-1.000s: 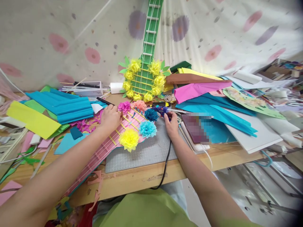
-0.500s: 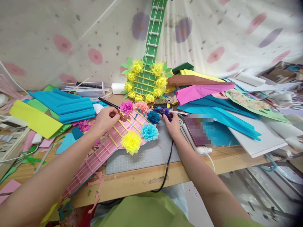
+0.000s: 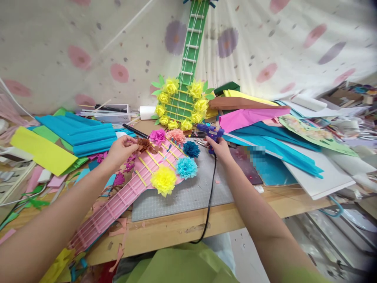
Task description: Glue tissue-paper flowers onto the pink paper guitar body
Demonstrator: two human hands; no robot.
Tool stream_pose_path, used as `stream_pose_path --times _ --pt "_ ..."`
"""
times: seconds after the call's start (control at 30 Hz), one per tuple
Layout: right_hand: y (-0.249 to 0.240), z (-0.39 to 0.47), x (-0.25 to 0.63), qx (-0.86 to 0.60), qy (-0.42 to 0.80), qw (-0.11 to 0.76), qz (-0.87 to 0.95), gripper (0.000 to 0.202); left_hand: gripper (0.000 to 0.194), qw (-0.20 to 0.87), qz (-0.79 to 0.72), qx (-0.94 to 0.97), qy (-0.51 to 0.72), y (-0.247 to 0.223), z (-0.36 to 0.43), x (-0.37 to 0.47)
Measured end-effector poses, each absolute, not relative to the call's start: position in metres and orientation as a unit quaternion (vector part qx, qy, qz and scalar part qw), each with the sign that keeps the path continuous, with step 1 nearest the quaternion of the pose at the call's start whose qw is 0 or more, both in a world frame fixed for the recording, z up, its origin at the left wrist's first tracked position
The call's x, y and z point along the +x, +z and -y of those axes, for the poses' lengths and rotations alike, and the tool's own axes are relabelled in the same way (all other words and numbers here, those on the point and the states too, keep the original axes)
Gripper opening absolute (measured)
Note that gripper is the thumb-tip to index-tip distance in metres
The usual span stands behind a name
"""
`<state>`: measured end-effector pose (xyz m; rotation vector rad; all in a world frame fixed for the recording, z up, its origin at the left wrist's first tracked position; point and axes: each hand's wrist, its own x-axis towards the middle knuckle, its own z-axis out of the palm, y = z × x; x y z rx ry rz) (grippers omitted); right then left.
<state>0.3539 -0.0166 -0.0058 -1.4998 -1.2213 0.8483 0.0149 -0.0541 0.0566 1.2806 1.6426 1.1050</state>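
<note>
My left hand [image 3: 125,149] pinches a brown paper flower [image 3: 143,144] at the upper left edge of the pink paper guitar [image 3: 156,161]. Magenta [image 3: 157,136], peach, dark blue, light blue and yellow paper flowers [image 3: 163,180] sit around the guitar's body, which has yellow strips and white strings. In my right hand [image 3: 219,147] is a blue glue gun [image 3: 210,133], lifted to the right of the guitar with its nozzle toward the left. A white glue stick [image 3: 250,145] sticks out behind it. The guitar lies partly on a grey cutting mat [image 3: 176,202].
A green paper guitar with yellow flowers [image 3: 187,92] leans against the patterned curtain [image 3: 123,47]. Blue crepe paper [image 3: 91,135] is piled left, more coloured sheets [image 3: 253,118] right, beside a phone [image 3: 246,167]. The glue gun's black cord [image 3: 209,204] hangs over the table edge [image 3: 165,232].
My right hand has raised the glue gun slightly up and right, away from the dark blue flower. My left hand has shifted left, and the brown flower now shows more plainly.
</note>
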Motion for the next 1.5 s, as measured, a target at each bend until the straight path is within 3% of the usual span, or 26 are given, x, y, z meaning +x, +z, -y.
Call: stream_pose_path --times 0.13,0.4,0.87,1.5 --pt "0.025 0.023 0.334 -0.541 0.425 0.493 0.532 0.044 0.033 0.410 -0.643 0.483 0.430 0.067 0.060 0.019" --pt "0.055 0.030 0.279 -0.482 0.468 0.296 0.679 0.044 0.039 0.436 -0.616 0.503 0.421 0.049 0.053 0.015" --pt "0.055 0.025 0.249 -0.472 0.413 0.230 0.744 0.053 0.034 0.433 -0.641 0.457 0.440 0.055 0.054 0.014" --pt "0.047 0.016 0.243 -0.470 0.391 0.215 0.762 0.052 0.031 0.437 -0.643 0.455 0.434 0.055 0.053 0.014"
